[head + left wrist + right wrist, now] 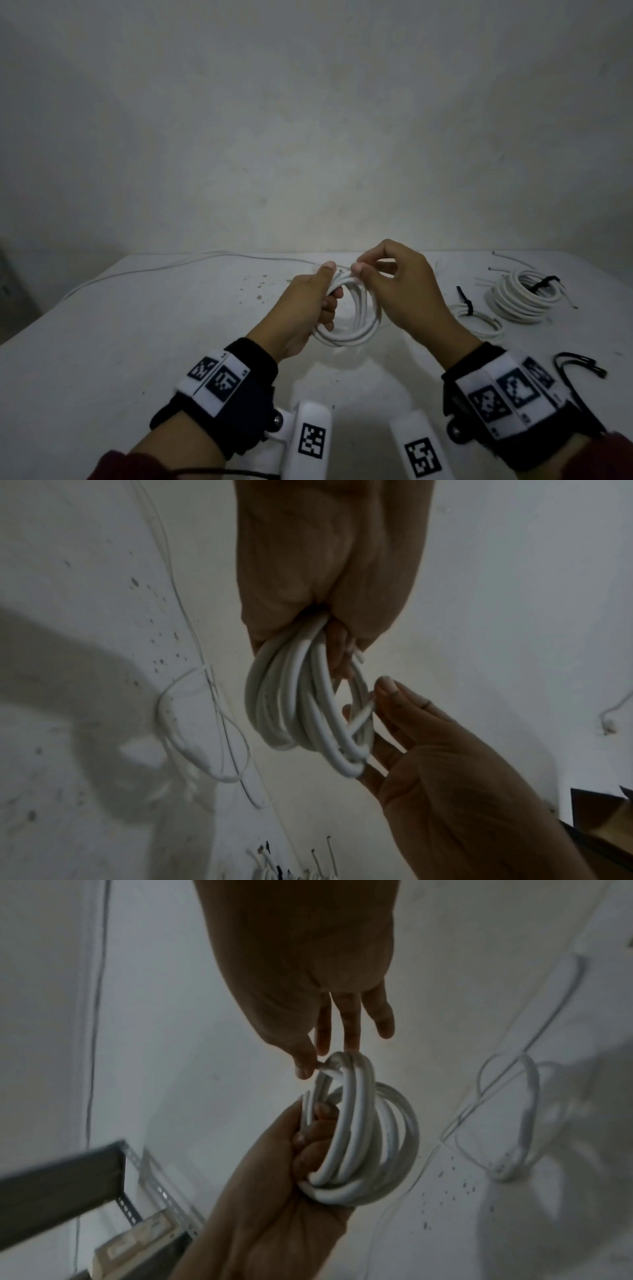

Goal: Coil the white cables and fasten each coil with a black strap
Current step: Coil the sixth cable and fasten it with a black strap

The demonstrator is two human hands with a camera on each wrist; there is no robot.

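Tucking cable end: left hand [310,310] grips coil [352,318]; right hand [399,291] pinches the tip. Keep loops bunched tight before strapping.

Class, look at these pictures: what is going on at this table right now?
A person is coiling a white cable. The left hand grips the coil above the table, and the right hand pinches the cable's loose end at the top of the loops. No strap is on this coil yet. To the right lie two finished coils, each fastened with a black strap, and spare straps.
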